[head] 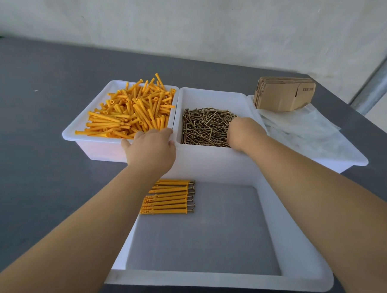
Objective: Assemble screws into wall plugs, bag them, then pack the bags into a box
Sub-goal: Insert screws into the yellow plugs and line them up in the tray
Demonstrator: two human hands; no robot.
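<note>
Nearest me sits the front tray, with a row of plugs with screws in them lying side by side at its far left end, partly under my left forearm. My left hand reaches over the near right corner of the plug tray, fingers curled down among the orange plugs; I cannot tell whether they grip one. My right hand is down in the screw tray, fingers bent into the right side of the screws; what they hold, if anything, is hidden. These two trays touch side by side. Further right, a third tray carries clear bags and a stack of flat cardboard boxes. All stand on a dark table.
</note>
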